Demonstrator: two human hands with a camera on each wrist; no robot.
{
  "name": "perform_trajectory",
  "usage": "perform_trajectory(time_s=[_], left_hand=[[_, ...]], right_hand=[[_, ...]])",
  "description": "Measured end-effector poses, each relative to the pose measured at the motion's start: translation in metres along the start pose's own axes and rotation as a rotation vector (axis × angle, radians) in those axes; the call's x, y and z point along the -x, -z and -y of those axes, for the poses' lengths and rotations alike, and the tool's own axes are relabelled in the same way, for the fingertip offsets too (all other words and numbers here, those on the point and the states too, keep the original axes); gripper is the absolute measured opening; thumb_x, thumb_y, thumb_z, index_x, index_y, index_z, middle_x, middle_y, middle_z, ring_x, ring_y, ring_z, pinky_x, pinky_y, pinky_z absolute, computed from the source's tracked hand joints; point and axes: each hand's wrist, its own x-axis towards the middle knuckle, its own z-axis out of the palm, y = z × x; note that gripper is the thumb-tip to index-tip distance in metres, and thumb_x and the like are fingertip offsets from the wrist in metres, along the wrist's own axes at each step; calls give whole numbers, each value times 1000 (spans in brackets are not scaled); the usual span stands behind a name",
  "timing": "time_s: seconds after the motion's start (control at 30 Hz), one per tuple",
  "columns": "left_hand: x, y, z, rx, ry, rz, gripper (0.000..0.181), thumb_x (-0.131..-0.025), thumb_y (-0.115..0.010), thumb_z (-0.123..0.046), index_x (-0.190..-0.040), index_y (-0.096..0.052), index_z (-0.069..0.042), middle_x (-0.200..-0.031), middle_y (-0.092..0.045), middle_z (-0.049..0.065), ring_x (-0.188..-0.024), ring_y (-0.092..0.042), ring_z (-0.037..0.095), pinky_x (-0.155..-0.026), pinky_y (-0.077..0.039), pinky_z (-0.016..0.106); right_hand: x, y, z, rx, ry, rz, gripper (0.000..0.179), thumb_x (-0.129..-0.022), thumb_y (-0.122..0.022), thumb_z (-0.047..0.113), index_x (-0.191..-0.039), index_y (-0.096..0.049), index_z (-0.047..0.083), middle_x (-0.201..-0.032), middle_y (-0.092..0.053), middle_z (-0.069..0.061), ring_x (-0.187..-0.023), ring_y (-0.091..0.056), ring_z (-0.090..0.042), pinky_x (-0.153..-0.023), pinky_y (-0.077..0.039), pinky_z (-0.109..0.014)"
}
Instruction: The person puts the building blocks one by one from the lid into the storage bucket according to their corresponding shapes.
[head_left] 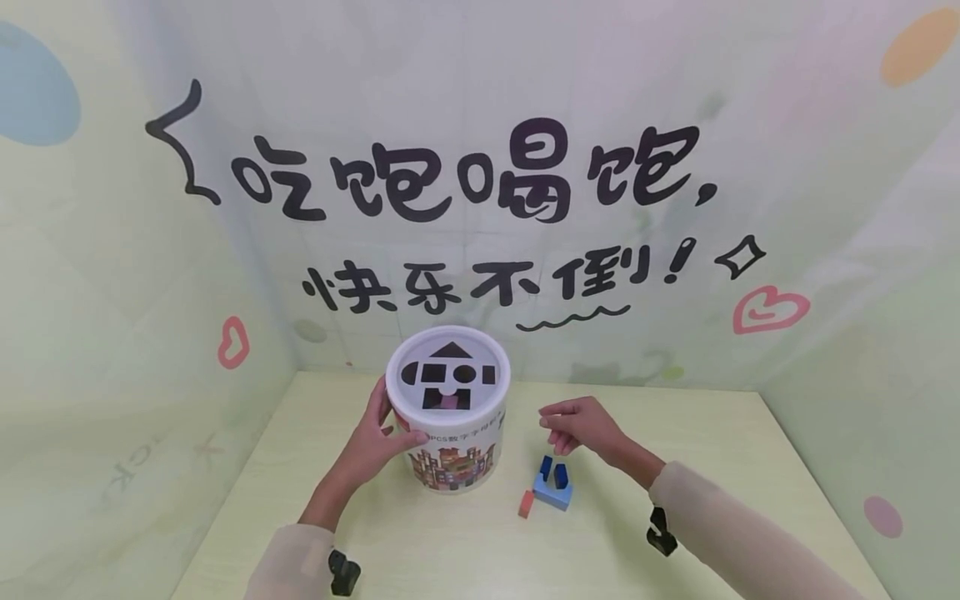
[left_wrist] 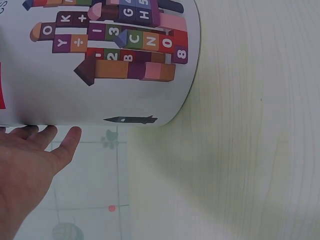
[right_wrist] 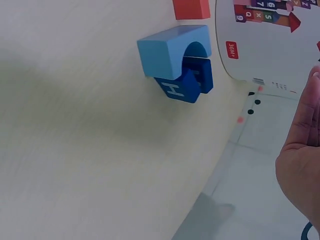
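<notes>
My left hand (head_left: pixel 372 442) grips the left side of a white toy-block bucket (head_left: pixel 457 479), thumb across its front and fingers round the side. In the left wrist view, fingertips touch the bucket wall beside its printed blocks. The bucket's lid (head_left: pixel 394 385) has shaped holes; something pink (head_left: pixel 450 402) shows in the lowest. My right hand (head_left: pixel 581 423) hovers right of the bucket, fingers loosely bent, nothing visible in them. Below it a light blue arch block (head_left: pixel 552 497) stands with dark blue blocks (right_wrist: pixel 182 89), one marked H, at its opening. A red block (head_left: pixel 527 504) lies beside it.
The pale wood-grain table (head_left: pixel 465 558) carries the bucket and blocks. A printed cloth backdrop (head_left: pixel 465 50) rises behind the table and on both sides, close behind the bucket. Black wrist mounts (head_left: pixel 660 533) hang under both sleeves.
</notes>
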Motion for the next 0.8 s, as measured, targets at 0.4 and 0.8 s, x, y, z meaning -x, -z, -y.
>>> perform_trajectory(time_s=[0.4,0.8], left_hand=[[-1,0,-2,14,-6,6,103,-79,-81,-23,-154,-12,-36,-161,-24,6,-147,-17,38,-103,-28,73],[-1,0,-2,7,3,3,103,-79,-81,-24,-154,-12,-35,-160,-25,4,-147,-18,38,-104,-29,72]], right_hand=[[16,-3,-26,-15,-43,10,44,-90,-69,23,-120,-63,-8,-73,-69,-14,-55,-65,-17,-59,-59,-31],[28,-4,-51,0,-79,5,36,-91,-68,20,-115,-65,-7,-68,-66,-6,-56,-63,-14,-58,-58,-31]])
